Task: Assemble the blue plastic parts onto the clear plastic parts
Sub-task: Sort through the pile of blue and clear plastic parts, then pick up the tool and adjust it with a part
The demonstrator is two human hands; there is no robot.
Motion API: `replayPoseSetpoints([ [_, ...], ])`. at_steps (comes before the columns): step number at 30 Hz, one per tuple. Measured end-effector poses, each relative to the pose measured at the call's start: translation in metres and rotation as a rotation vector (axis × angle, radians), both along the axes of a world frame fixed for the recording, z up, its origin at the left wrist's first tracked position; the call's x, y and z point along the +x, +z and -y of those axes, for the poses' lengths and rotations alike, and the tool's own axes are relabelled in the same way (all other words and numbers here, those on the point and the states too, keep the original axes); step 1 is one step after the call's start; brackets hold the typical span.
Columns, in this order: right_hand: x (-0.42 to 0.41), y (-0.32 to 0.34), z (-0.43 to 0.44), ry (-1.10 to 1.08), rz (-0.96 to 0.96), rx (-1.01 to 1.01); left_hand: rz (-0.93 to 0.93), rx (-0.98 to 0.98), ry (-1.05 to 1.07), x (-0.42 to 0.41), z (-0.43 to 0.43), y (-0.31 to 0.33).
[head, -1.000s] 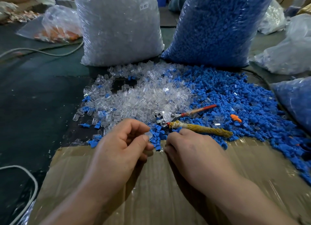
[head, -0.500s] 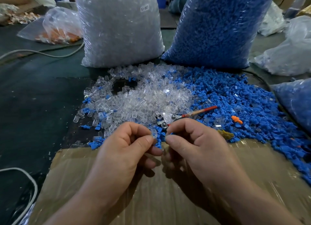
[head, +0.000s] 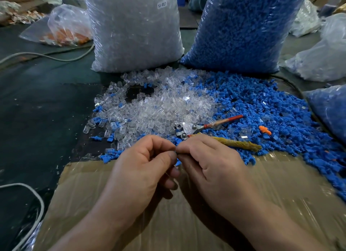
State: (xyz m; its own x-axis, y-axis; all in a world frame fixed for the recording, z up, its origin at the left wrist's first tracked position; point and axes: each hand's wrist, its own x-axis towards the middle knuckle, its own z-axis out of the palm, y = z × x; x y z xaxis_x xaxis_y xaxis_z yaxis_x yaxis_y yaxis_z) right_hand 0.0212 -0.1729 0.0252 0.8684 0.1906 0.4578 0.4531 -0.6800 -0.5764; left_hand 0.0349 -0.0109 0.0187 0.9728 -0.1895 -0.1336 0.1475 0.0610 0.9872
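Currently I see left hand [head: 142, 168] and right hand [head: 211, 168] curled, both pinching one mostly hidden blue part [head: 176, 152] at the cardboard [head: 280, 185] far edge.

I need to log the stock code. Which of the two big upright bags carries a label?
The bag of clear parts: a white sticker sits near its top. The bag of blue parts shows none.
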Motion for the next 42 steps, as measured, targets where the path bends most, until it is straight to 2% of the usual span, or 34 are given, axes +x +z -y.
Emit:
replayPoseSetpoints([
  [3, 0.0, 0.0, -0.001, 0.014, 0.048, -0.02, -0.108, -0.123, -0.051, 0.002, -0.003, 0.001],
  [8, 0.0, 0.001, 0.006, 0.097, 0.042, -0.086, -0.08, -0.088, -0.015, 0.002, 0.001, -0.002],
  [11, 0.006, 0.005, 0.021, -0.004, 0.029, -0.241, -0.094, -0.098, 0.017, 0.004, 0.002, -0.002],
  [15, 0.021, 0.018, 0.045, -0.253, -0.219, -0.521, -0.13, -0.127, 0.054, 0.006, 0.002, 0.001],
  [20, 0.042, 0.024, 0.049, -0.162, -0.4, -0.745, -0.116, -0.076, 0.05, 0.007, 0.003, 0.004],
  [26, 0.068, 0.028, 0.051, -0.141, -0.321, -0.936, -0.122, -0.067, 0.05, 0.007, 0.004, 0.007],
  [30, 0.074, 0.029, 0.062, -0.087, -0.275, -0.949, -0.1, -0.038, 0.041, 0.008, 0.004, 0.007],
  [36, 0.077, 0.04, 0.081, -0.067, -0.204, -0.858, -0.106, -0.025, 0.022, 0.009, 0.004, 0.006],
  [42, 0.074, 0.051, 0.077, -0.153, -0.257, -0.521, -0.108, -0.034, 0.03, 0.01, 0.006, 0.005],
])
